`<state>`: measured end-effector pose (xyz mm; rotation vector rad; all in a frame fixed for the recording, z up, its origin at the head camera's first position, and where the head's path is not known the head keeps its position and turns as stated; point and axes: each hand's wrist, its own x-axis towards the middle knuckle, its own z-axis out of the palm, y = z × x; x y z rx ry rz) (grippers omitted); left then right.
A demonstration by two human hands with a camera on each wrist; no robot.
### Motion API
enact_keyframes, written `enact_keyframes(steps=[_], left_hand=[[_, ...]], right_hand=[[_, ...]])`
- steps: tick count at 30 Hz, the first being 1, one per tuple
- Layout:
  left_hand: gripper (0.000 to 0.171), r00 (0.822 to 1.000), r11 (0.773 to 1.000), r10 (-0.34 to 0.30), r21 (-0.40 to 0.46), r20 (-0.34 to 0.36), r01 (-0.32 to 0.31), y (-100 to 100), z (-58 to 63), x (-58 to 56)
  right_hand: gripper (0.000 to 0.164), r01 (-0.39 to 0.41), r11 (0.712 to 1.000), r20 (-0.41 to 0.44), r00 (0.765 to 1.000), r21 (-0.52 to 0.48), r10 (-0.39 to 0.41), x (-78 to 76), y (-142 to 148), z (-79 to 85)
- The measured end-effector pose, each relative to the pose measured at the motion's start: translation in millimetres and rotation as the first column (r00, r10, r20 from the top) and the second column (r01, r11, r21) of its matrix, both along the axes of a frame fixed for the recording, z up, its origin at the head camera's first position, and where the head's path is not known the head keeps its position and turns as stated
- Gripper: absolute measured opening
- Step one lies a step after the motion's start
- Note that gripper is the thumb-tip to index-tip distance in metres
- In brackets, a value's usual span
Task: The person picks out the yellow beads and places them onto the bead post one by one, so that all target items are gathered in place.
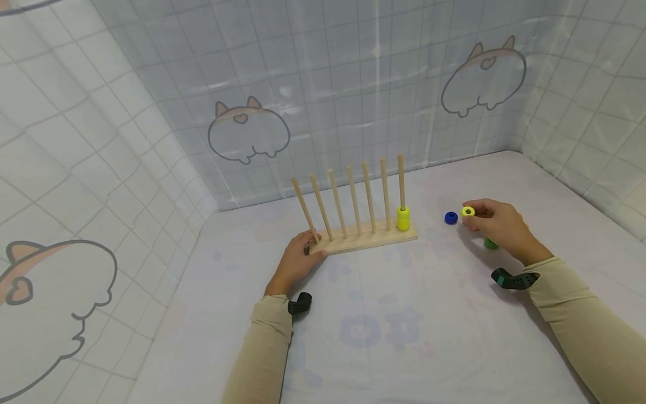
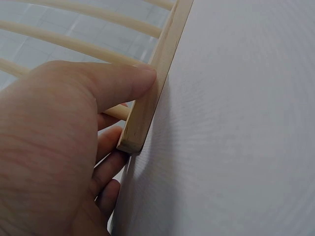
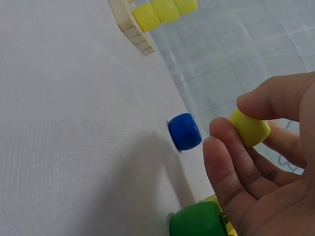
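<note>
At the left end of a wooden peg rack (image 1: 363, 242), my left hand (image 1: 295, 261) grips the base. Its thumb lies on the front edge of the rack's base (image 2: 142, 115) in the left wrist view, and the other fingers reach round the end. Three yellow beads (image 3: 165, 11) are stacked on the rightmost peg. Off to the right, my right hand (image 1: 504, 227) pinches a loose yellow bead (image 3: 250, 129) between thumb and fingers, its hole showing in the head view. Beside that hand a blue bead (image 1: 451, 217) sits on the table, and a green bead (image 3: 197, 220) lies below it.
More yellow (image 3: 230, 227) shows behind the green bead, partly hidden. The other pegs (image 1: 337, 205) of the rack stand bare. A pale patterned cloth (image 1: 363, 303) covers the table, with tile-print sheets (image 1: 328, 84) rising behind and at both sides.
</note>
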<state>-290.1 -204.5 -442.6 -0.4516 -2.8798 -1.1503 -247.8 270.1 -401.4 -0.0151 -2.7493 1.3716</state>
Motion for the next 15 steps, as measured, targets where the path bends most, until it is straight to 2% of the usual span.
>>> enact_keyframes(steps=[15], left_hand=[[0.047, 1.0, 1.0, -0.002, 0.001, -0.01, 0.002, -0.3, -1.0, -0.2]], right_hand=[[0.055, -0.006, 1.0, -0.009, 1.0, -0.023, 0.006, 2.5, -1.0, 2.1]])
